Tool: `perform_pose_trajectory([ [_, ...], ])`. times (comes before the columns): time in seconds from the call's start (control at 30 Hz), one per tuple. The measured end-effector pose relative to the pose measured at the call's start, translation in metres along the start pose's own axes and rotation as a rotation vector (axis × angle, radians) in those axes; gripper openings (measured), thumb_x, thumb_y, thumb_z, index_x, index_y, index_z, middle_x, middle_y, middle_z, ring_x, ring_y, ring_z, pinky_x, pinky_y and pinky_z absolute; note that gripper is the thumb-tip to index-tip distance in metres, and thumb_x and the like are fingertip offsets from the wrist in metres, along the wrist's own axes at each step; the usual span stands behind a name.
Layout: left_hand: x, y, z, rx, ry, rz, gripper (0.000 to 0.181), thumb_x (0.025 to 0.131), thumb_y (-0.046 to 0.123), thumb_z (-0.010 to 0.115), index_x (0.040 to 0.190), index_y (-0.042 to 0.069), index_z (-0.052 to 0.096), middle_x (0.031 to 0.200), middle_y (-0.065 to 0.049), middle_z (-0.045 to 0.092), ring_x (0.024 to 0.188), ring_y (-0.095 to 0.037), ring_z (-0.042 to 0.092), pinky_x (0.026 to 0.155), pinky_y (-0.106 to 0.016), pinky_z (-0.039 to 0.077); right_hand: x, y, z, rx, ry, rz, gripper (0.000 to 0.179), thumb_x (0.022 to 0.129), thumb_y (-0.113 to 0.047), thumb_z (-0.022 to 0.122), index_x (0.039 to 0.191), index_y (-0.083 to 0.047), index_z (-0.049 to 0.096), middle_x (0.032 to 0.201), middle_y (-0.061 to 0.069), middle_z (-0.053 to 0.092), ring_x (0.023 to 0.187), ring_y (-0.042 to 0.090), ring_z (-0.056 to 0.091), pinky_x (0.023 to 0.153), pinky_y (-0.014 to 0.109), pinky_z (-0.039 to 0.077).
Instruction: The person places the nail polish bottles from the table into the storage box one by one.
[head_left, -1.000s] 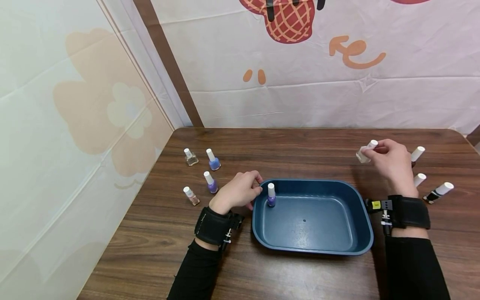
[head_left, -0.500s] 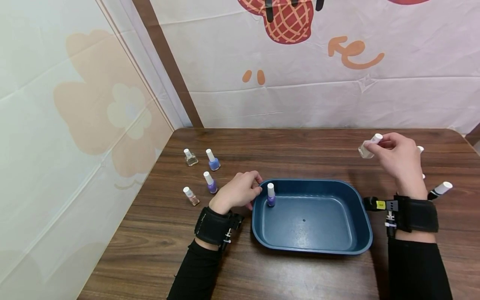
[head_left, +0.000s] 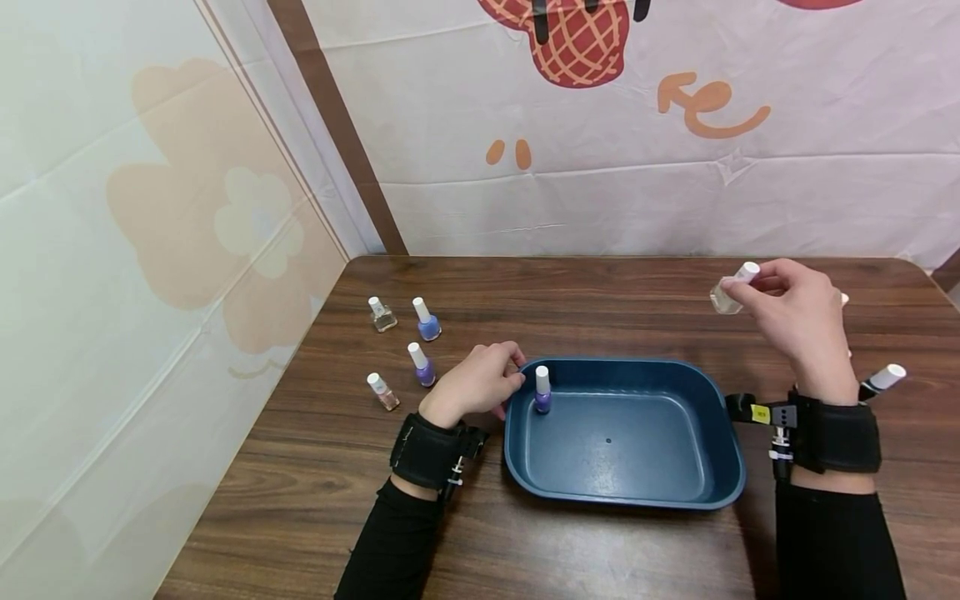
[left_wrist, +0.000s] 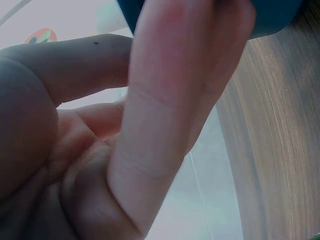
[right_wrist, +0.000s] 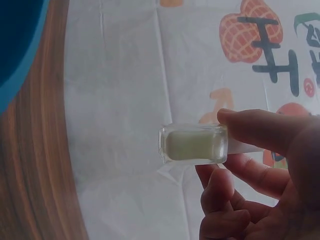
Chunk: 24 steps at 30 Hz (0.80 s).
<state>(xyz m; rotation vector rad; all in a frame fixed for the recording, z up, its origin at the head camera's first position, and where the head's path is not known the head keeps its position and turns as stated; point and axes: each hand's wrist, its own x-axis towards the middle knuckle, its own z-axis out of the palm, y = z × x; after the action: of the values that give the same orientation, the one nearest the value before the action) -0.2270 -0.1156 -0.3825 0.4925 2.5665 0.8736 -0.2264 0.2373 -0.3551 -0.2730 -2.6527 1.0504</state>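
Note:
In the head view my right hand (head_left: 802, 321) pinches a clear nail polish bottle (head_left: 729, 295) by its white cap, over the back right of the table. Close up in the right wrist view, the square glass bottle (right_wrist: 194, 145) shows pale, whitish-green contents and lies sideways, with thumb and fingers at its cap. My left hand (head_left: 480, 382) holds the upper left corner of a blue plastic tray (head_left: 630, 498), its fingers bent at the rim. Inside the tray, near that corner, a purple nail polish bottle (head_left: 542, 400) stands upright.
Left of the tray are a clear bottle (head_left: 382, 318), a blue bottle (head_left: 429, 327), a purple bottle (head_left: 425, 371) and a pinkish bottle (head_left: 387, 398). A dark bottle with a white cap (head_left: 887, 377) and others lie partly hidden behind the right arm. A printed curtain (head_left: 600, 208) hangs behind the table.
My right hand has lifted a little and shifted right with the bottle, covering more of the bottles on the right. The left hand and the tray have stayed in place.

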Motion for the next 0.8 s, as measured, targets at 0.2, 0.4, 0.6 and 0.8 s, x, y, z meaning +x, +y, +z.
perform_pose_trajectory([
  [0.2, -0.001, 0.001, -0.001, 0.006, -0.005, 0.004, 0.019, 0.098, 0.008, 0.052, 0.116, 0.001, 0.055, 0.079, -0.010, 0.065, 0.049, -0.015, 0.063, 0.053, -0.033, 0.056, -0.004, -0.007, 0.000, 0.000, 0.011, -0.039, 0.053, 0.090, -0.050, 0.059, 0.111, -0.001, 0.062, 0.108, 0.021, 0.063, 0.089, 0.020, 0.052, 0.060, 0.025, 0.040],
  [0.4, 0.000, 0.000, -0.001, 0.006, -0.008, 0.010, 0.019, 0.098, 0.008, 0.052, 0.116, 0.001, 0.055, 0.083, -0.014, 0.067, 0.049, -0.014, 0.063, 0.050, -0.027, 0.054, -0.007, -0.013, 0.000, -0.001, 0.009, -0.060, 0.052, 0.090, -0.050, 0.060, 0.109, -0.002, 0.063, 0.107, 0.021, 0.063, 0.088, 0.019, 0.052, 0.061, 0.027, 0.040],
  [0.6, 0.000, 0.000, -0.001, 0.006, -0.009, 0.011, 0.019, 0.098, 0.008, 0.052, 0.116, 0.001, 0.055, 0.083, -0.013, 0.067, 0.049, -0.014, 0.063, 0.051, -0.029, 0.054, -0.010, -0.020, 0.003, -0.007, -0.003, -0.099, 0.051, 0.089, -0.050, 0.061, 0.107, -0.002, 0.064, 0.104, 0.022, 0.064, 0.092, 0.026, 0.054, 0.064, 0.030, 0.039],
  [0.8, 0.000, -0.001, 0.000, 0.006, -0.008, 0.008, 0.019, 0.098, 0.009, 0.052, 0.115, 0.002, 0.055, 0.081, -0.012, 0.067, 0.049, -0.013, 0.063, 0.050, -0.027, 0.054, -0.013, -0.028, 0.009, -0.005, -0.032, -0.138, 0.049, 0.089, -0.050, 0.062, 0.108, -0.005, 0.065, 0.101, 0.020, 0.066, 0.089, 0.026, 0.056, 0.063, 0.031, 0.040],
])
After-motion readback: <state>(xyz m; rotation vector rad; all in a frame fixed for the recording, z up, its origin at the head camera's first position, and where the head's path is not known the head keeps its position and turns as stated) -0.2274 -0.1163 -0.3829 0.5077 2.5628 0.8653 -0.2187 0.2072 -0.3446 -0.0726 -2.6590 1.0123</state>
